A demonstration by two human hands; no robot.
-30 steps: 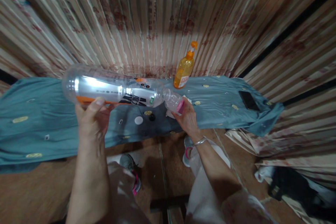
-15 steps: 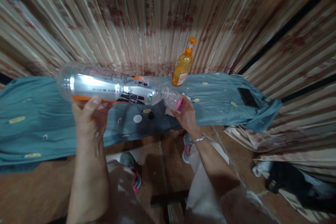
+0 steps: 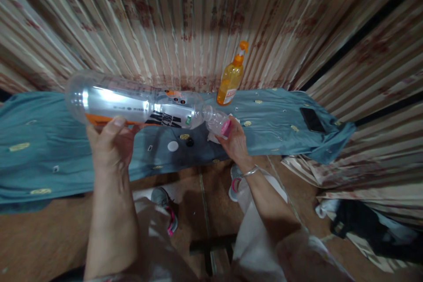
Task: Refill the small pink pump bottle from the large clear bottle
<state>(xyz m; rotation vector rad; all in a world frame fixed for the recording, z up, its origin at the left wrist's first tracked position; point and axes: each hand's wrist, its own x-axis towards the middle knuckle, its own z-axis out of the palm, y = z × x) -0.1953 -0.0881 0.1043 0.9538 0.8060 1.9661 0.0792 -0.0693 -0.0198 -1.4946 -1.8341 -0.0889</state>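
Note:
My left hand (image 3: 110,143) grips a large clear plastic bottle (image 3: 132,101) with a silver and orange label near its base. The bottle lies almost level, its neck pointing right. My right hand (image 3: 234,141) is closed around a small clear plastic bottle (image 3: 216,122) with a pink label. The mouths of the two bottles meet end to end; whether liquid passes between them I cannot make out. Below them, a white cap (image 3: 172,146) and a black cap (image 3: 189,142) lie on the cloth. A pale crumpled cloth or tissue (image 3: 213,138) shows partly behind my right hand.
A narrow table covered with a teal cloth (image 3: 274,136) runs across the view. An orange pump bottle (image 3: 230,81) stands at its back edge, and a black phone (image 3: 311,120) lies at the right. Pleated curtains (image 3: 172,22) hang behind. A dark bag (image 3: 360,229) rests low at the right.
The large bottle's base has risen slightly and shifted a little left, tilting it more toward the small bottle. Both hands keep their grips. The whole view has shifted slightly.

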